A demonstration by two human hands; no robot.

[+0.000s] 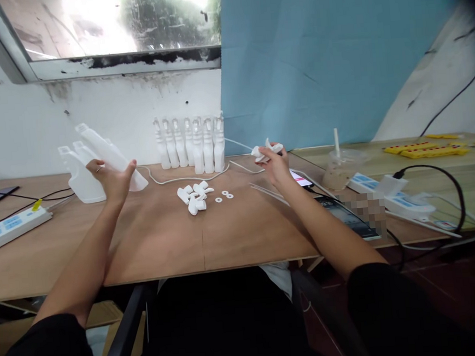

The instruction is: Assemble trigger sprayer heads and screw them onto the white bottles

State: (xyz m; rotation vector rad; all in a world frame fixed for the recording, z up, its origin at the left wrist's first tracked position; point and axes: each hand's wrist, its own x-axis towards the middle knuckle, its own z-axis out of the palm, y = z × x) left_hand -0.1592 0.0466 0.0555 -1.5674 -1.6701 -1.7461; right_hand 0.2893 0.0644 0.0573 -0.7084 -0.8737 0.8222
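My left hand [114,179] is closed around a white plastic bottle [106,150], which tilts with its neck up to the left. More white bottles [84,182] stand just behind and left of it. My right hand [276,166] is raised and closed on white spray trigger heads [266,151]; their exact number is hard to make out. Mid-table lies a small pile of white spray trigger heads [195,196], with several white ring washers [224,195] beside it. Thin white tubes [268,193] lie below my right hand.
White bottles with spray heads [189,146] stand grouped by the wall. A drink cup with a straw [339,170], a phone [301,178], a tablet [347,216] and a power strip [391,196] are at right. Another power strip [13,228] is at left. Cables cross the table.
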